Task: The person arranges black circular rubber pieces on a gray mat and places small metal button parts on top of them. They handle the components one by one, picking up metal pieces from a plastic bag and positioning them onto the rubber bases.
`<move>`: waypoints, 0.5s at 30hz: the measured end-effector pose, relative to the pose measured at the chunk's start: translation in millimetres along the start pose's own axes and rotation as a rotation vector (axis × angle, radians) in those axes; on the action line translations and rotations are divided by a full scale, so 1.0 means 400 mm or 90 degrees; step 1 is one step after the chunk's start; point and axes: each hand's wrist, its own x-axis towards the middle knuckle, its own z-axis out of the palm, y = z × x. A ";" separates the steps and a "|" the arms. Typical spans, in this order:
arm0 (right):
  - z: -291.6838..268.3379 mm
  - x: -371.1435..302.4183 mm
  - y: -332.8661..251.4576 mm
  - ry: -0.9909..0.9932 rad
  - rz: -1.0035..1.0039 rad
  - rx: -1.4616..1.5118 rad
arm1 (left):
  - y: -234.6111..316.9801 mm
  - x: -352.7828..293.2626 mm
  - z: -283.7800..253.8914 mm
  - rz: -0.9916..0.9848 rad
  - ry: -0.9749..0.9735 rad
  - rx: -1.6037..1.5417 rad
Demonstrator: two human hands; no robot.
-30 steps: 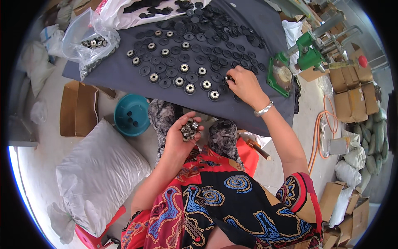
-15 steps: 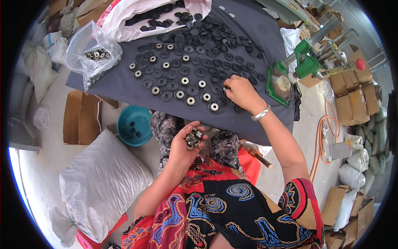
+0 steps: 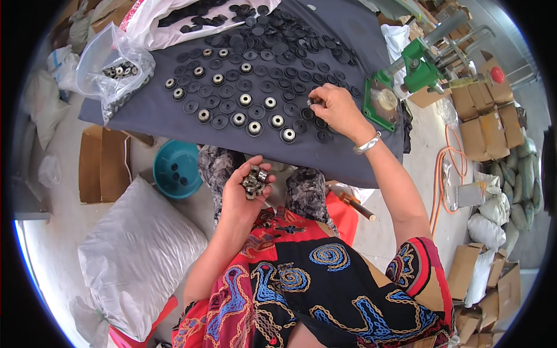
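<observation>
Small metal bearings [image 3: 253, 181] sit heaped in the cupped left hand [image 3: 246, 194], fingers curled loosely around them, held over the lap just below the near edge of the table [image 3: 151, 110]. The right hand [image 3: 339, 110] is down on the grey tabletop towards its right edge, fingertips pinched together on one small bearing over a black disc. Rows of black plastic wheels [image 3: 232, 93] spread across the middle, several already with shiny bearings at their centres; a loose pile lies at the far edge. A clear bag of bearings [image 3: 113, 72] slumps at the left corner. A green hand press [image 3: 406, 75] stands off the right edge, a teal bowl [image 3: 174, 168] on the floor below.
</observation>
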 end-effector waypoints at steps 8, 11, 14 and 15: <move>-0.005 -0.019 -0.016 -0.045 0.032 0.005 | -0.012 -0.009 0.020 -0.021 0.037 0.029; 0.000 -0.024 -0.007 -0.049 0.007 0.015 | -0.019 -0.001 0.000 -0.033 0.008 0.046; 0.001 -0.020 -0.016 -0.066 0.013 -0.002 | -0.020 -0.002 0.006 -0.028 0.018 0.067; 0.001 -0.022 -0.015 -0.071 0.012 -0.018 | -0.022 -0.002 0.008 -0.029 0.024 0.068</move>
